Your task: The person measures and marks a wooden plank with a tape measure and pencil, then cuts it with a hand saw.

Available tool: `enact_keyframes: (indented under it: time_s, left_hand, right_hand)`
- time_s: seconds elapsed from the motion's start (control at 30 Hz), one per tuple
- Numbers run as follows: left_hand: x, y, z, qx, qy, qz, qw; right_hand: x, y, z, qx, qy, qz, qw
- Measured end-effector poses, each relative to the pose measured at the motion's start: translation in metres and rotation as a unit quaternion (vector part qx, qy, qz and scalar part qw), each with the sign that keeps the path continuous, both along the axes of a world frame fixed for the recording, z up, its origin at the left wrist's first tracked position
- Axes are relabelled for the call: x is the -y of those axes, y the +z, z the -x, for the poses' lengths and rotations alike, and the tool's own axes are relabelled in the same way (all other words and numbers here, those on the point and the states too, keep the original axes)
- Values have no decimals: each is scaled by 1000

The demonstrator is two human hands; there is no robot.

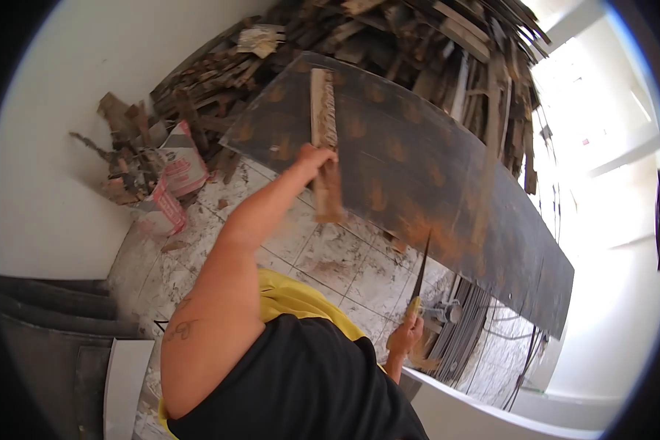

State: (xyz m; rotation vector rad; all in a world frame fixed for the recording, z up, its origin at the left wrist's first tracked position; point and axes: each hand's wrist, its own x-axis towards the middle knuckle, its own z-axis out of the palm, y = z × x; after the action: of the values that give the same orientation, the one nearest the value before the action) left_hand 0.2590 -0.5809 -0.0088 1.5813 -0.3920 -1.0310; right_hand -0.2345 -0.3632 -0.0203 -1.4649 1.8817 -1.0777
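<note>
My left hand [317, 157] is closed around the middle of a short wooden plank [323, 110], whose face is rough and pale along one edge. The plank lies across a dark, sawdust-stained board [389, 147], and its near end sticks out past the board's edge. Lower down, my right hand [405, 335] grips the yellow handle of a handsaw [421, 273]. Its dark, narrow blade points up toward the board, apart from the plank. Orange sawdust [425, 233] is scattered on the board near the saw's tip.
A large heap of scrap wood [389, 37] rises behind the board. Torn printed sacks [183, 165] with wood pieces stand by the left wall. Long thin strips [462, 330] lie on the dirty tiled floor [330, 257] at right, beside a metal object [447, 313].
</note>
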Motion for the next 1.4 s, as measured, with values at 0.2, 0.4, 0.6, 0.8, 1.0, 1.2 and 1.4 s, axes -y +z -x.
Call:
enact_keyframes:
  time_s: [0.2, 0.4, 0.6, 0.8, 1.0, 1.2, 1.4]
  left_hand:
    - [-163, -16, -216, 369, -74, -199, 905]
    - [-321, -18, -307, 265, 47, -162, 950]
    - [-400, -40, -387, 210, 87, -222, 948]
    - [-386, -33, -405, 144, 131, -231, 953]
    - [-326, -42, -427, 104, 182, -230, 951]
    - [-252, -59, -504, 92, 145, -221, 960]
    - [-153, -100, -627, 204, 121, -354, 904]
  right_hand:
    - [25, 8, -57, 56, -39, 18, 998]
    - [53, 27, -155, 255, -61, -41, 964]
    - [92, 59, -250, 363, -81, -43, 927]
    - [167, 63, -312, 354, -27, -62, 933]
    - [244, 62, -369, 342, 70, -55, 936]
    - [271, 70, -398, 138, 98, -62, 984]
    - [259, 84, -423, 73, 32, -56, 995]
